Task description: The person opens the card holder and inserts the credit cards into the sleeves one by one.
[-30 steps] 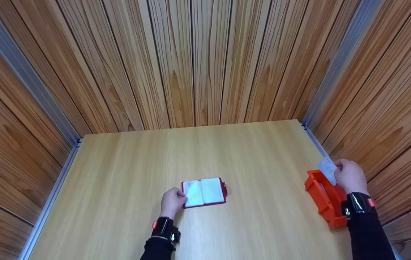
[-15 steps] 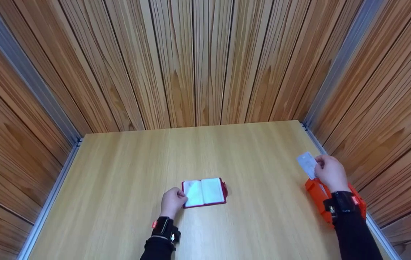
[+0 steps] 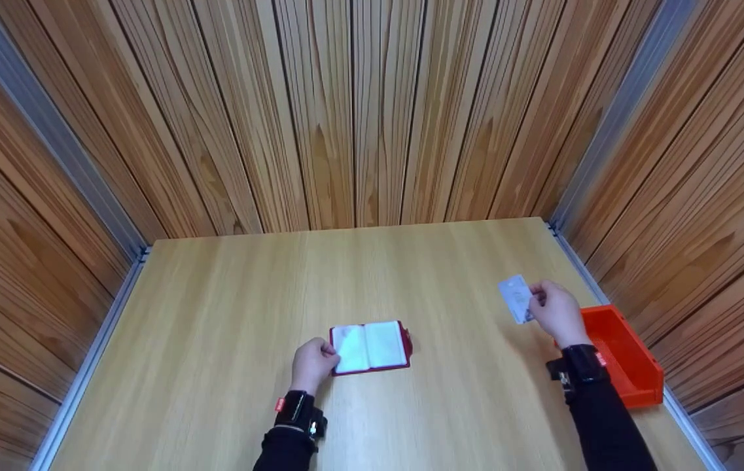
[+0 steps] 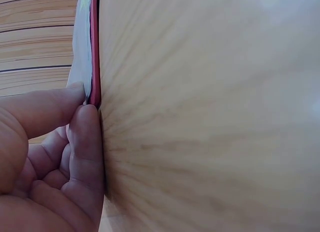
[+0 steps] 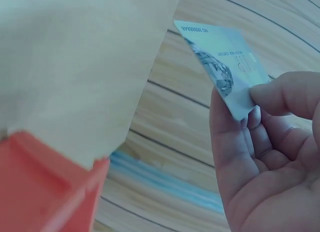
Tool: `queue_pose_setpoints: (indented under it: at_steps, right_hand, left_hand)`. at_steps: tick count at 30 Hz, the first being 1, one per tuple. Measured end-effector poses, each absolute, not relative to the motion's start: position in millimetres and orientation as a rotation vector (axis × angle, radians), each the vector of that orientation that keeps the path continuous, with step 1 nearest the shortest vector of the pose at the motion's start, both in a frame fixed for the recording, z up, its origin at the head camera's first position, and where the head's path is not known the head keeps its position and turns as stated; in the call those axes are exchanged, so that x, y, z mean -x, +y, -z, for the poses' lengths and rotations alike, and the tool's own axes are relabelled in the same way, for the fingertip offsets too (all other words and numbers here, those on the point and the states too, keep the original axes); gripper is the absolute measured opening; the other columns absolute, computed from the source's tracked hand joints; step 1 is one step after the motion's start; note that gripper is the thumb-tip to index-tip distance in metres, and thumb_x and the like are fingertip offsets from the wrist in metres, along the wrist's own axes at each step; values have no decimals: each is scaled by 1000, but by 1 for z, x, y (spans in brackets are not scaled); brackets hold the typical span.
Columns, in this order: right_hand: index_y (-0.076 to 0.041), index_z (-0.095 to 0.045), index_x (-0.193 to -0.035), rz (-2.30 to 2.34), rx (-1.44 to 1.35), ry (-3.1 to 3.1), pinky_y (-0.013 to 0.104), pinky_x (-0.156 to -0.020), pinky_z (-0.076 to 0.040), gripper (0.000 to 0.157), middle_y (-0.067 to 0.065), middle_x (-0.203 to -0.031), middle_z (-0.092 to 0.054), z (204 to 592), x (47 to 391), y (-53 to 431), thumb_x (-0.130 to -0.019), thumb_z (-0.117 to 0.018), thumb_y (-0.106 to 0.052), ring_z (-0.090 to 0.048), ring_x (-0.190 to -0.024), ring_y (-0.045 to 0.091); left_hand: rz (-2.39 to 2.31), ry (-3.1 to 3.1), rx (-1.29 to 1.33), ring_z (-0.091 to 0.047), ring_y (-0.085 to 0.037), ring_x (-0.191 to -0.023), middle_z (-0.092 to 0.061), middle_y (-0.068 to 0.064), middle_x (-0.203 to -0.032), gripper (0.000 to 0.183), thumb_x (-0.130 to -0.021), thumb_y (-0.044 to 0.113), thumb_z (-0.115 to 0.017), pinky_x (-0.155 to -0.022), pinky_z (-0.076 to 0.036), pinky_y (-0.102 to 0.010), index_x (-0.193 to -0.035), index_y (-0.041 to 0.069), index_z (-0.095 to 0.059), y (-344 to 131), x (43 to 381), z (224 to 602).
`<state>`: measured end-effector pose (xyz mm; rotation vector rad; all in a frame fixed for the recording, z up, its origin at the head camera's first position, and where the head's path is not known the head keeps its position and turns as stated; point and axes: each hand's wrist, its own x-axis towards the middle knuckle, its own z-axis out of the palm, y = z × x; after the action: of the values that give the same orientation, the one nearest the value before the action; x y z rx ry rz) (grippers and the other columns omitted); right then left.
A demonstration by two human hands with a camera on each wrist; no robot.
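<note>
A small red card holder (image 3: 370,348) lies open on the table, two glossy whitish pages facing up. At its left edge my left hand (image 3: 313,365) pinches the page and red cover between thumb and finger, as the left wrist view shows from the side (image 4: 80,127). My right hand (image 3: 556,315) holds a pale blue card (image 3: 515,299) by one edge, above the table and left of the orange bin. In the right wrist view, thumb and fingers grip the card's lower end; its face (image 5: 220,56) has a dark picture and small print.
The orange bin (image 3: 641,373) stands against the table's right edge, partly behind my right wrist. Wood-plank walls (image 3: 372,118) rise at the back and both sides, with metal rails (image 3: 93,386) along the side edges. Bare tabletop (image 3: 457,379) lies between the card holder and bin.
My right hand has carried the card leftward, from over the orange bin to beside it. The bin has shifted a little to the right. My left hand and the card holder stay put.
</note>
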<state>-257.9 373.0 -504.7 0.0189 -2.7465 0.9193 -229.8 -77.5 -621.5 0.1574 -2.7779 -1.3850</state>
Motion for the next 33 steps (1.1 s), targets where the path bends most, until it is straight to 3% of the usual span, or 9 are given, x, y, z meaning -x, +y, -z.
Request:
queue_pose_setpoints:
  at_steps: [20, 33]
  right_hand:
    - [5, -59, -108, -1127, 34, -2863, 42, -77, -49, 18, 18, -98, -61, 535, 271, 317, -92, -56, -1, -58, -89, 31]
    - [3, -63, -95, -1173, -56, -2812, 39, -74, -49, 11, 10, -85, -62, 558, 276, 261, -84, -61, 3, -60, -82, 27]
  left_hand:
    - [1366, -2793, -158, -53, -16, -65, -57, -1, -69, 15, -75, 0, -76, -59, -46, -31, -77, 5, -61, -77, 231, 622]
    - [1363, -2741, -112, -52, -15, -62, -55, 2, -66, 14, -73, -1, -72, -58, -45, -31, -73, 5, -60, -76, 228, 621]
